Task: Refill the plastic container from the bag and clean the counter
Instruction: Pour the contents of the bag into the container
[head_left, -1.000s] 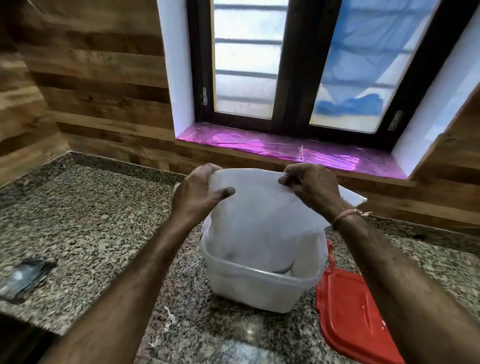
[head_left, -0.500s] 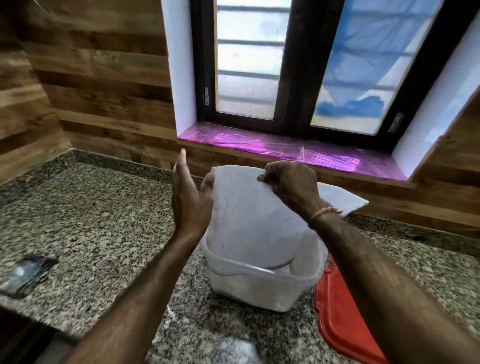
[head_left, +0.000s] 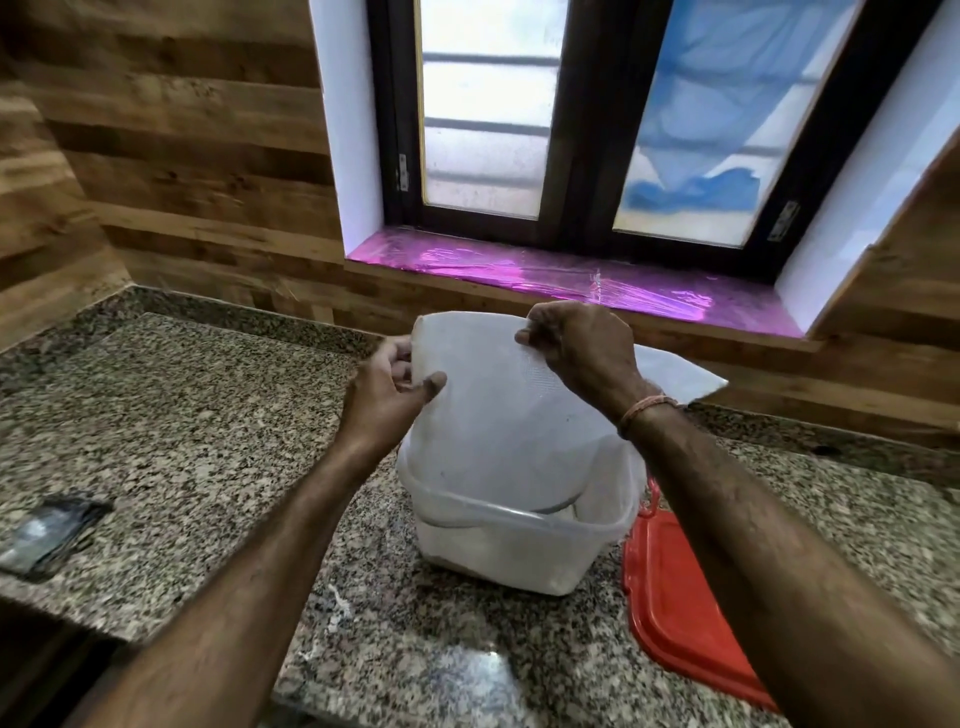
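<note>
**Both hands back on the upended bag**

Since half a second ago, our left hand (head_left: 387, 400) is closing again on the near left edge of the white bag (head_left: 498, 410); back then it was open and flat beside it. Our right hand (head_left: 582, 353) is keeping its pinch on the top edge, now slightly further right. Both grips are closing on thin plastic, thumb against fingers.

We are holding the bag upright with its lower end dipping into the clear plastic container (head_left: 519, 530), which is sitting on the granite surface (head_left: 182, 415) beside the red lid (head_left: 680, 603).

We are judging the spill risk as real: shaking too hard could be lifting the mouth over the rim, adding to the white specks (head_left: 337, 608) already lying in front of the container.

We are not able to see the bag's mouth, whatever is pouring, or how full the container is. A dark item (head_left: 49, 530) at far left is too blurred to name.
</note>
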